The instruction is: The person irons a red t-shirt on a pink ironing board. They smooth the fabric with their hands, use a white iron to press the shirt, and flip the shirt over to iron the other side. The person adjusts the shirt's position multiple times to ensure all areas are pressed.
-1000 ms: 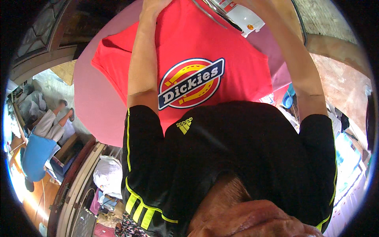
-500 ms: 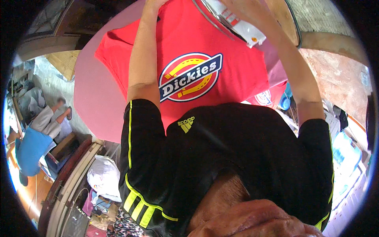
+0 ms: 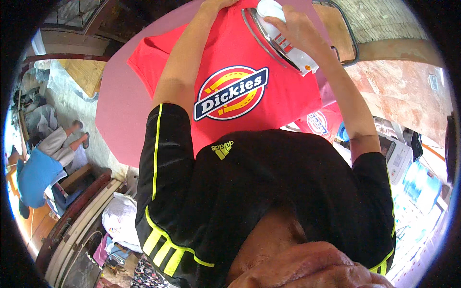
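Observation:
A red T-shirt (image 3: pixel 283 96) with a round printed badge lies flat on a pink padded board (image 3: pixel 115 115). My left hand (image 3: pixel 218 5) presses on the shirt's far edge at the top of the picture, mostly cut off by the rim. My right hand (image 3: pixel 293 24) grips the handle of a white and silver clothes iron (image 3: pixel 283 45), which is tilted with its soleplate edge toward the shirt's upper right. My black shirt with yellow stripes fills the lower middle.
Another red garment (image 3: pixel 321 122) lies at the board's right edge. A metal-framed stand (image 3: pixel 343 33) is beyond the iron. A person in blue sits at the far left (image 3: pixel 36 173). White bags, a blue water jug (image 3: pixel 422 185) and clutter surround the floor.
The iron has come down and left into fuller view over the shirt's upper right. My left hand stays at the shirt's far edge. The camera has shifted slightly.

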The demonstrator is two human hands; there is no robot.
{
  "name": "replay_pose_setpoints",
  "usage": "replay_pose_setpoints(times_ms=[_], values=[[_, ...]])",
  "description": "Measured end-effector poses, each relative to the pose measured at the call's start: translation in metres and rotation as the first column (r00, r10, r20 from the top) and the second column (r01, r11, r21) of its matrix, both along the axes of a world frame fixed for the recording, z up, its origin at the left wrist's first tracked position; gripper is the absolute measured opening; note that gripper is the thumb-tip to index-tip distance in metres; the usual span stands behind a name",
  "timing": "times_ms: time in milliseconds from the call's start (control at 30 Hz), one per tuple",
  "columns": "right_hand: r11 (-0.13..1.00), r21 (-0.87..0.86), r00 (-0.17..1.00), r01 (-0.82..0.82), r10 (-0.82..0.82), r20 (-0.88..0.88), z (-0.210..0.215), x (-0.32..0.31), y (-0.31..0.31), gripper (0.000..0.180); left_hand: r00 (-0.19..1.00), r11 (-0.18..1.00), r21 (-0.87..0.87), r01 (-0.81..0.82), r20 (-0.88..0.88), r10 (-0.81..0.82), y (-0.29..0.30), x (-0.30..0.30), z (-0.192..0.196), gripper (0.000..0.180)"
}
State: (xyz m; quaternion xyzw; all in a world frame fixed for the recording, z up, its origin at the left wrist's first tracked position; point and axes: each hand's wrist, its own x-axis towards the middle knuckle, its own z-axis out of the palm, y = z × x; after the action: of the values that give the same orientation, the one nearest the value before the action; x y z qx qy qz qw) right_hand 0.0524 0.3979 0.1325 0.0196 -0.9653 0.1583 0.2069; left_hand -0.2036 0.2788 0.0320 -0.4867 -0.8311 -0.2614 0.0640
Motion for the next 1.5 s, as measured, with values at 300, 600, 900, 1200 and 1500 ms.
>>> replay_pose_setpoints(times_ms=[300, 600, 900, 1200, 1500], values=[[0.983, -0.067, 0.984, 0.169, -0.166, 0.059, -0.007, -0.006, -0.002, 0.052, 0.982, 0.951, 0.268, 0.153, 0.07, -0.177, -0.002, -0.004, 0.0, 0.032], [0.999, 0.023, 0.995, 0.031, -0.033, 0.095, 0.002, -0.031, -0.012, 0.051, 0.949, 0.991, 0.133, 0.023, 0.308, -0.064, -0.05, -0.027, -0.006, 0.022], [0.993, -0.027, 0.98, 0.114, -0.108, 0.166, 0.008, -0.065, -0.015, 0.055, 0.955, 0.97, 0.227, -0.088, 0.296, 0.017, -0.046, -0.027, -0.015, 0.011], [0.974, -0.114, 0.912, 0.194, -0.136, 0.386, 0.036, -0.076, -0.022, 0.057, 0.901, 0.972, 0.208, -0.11, 0.433, 0.01, -0.043, -0.023, -0.002, 0.014], [0.998, -0.066, 0.988, 0.018, -0.008, 0.156, 0.015, -0.053, 0.011, 0.054, 0.778, 0.97, 0.2, -0.14, 0.627, -0.017, -0.047, -0.032, -0.003, 0.019]])
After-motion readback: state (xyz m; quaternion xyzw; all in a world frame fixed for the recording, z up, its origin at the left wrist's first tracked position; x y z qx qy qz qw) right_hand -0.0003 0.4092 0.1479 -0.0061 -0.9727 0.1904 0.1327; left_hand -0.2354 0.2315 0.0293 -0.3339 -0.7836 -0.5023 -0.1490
